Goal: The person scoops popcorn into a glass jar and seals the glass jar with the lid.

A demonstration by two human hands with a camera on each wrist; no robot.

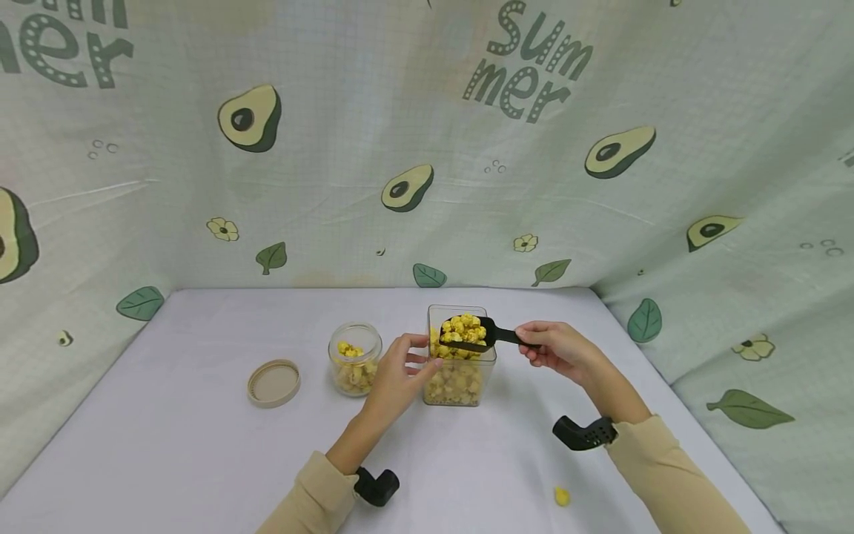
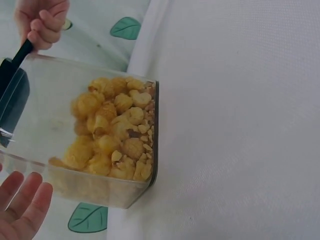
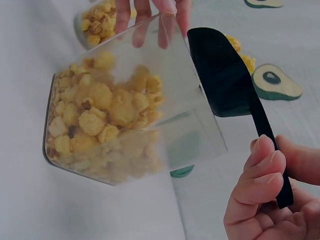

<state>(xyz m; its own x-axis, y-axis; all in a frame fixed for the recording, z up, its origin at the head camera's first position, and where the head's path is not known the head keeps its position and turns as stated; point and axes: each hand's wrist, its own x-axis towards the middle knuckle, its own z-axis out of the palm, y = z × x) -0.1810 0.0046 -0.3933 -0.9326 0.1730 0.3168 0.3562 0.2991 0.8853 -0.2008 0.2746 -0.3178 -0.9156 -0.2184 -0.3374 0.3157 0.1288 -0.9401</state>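
My right hand (image 1: 560, 350) grips the handle of a black scoop (image 1: 492, 331). The scoop, loaded with yellow popcorn (image 1: 464, 326), is over the mouth of a clear square container (image 1: 489, 365). In the right wrist view the scoop (image 3: 220, 70) is just beyond the container's rim, and fingers and thumb pinch its handle. More popcorn (image 2: 112, 132) fills the container's lower part. My left hand (image 1: 396, 377) is at the container's left side, fingers fairly straight and thumb near the front rim. Whether it bears on the wall is hard to tell.
Left of the container stands a round clear jar (image 1: 333, 363) without a lid, partly filled with popcorn. A beige round lid (image 1: 273, 383) lies farther left. One small yellow piece (image 1: 562, 496) lies near the front right of the white table (image 1: 200, 445). Printed cloth hangs behind.
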